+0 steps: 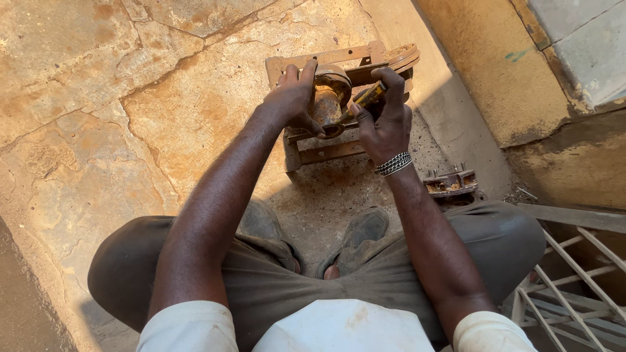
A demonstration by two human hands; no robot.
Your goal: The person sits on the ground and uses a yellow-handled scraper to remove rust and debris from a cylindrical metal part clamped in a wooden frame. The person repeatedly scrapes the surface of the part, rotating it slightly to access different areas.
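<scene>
The rusty metal frame is lying on the stone floor, under both hands; left hand is clenching its round housing; right hand is grasping a yellow-handled tool against it; the work looks mid-way, with the housing not yet off.

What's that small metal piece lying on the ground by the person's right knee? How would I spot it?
Start at the rusty frame on the stone floor that both hands work on. Go right and toward the person, just past the right wrist with the chain bracelet. There lies a small round metal part, alone, with short prongs sticking up from its rim.
</scene>
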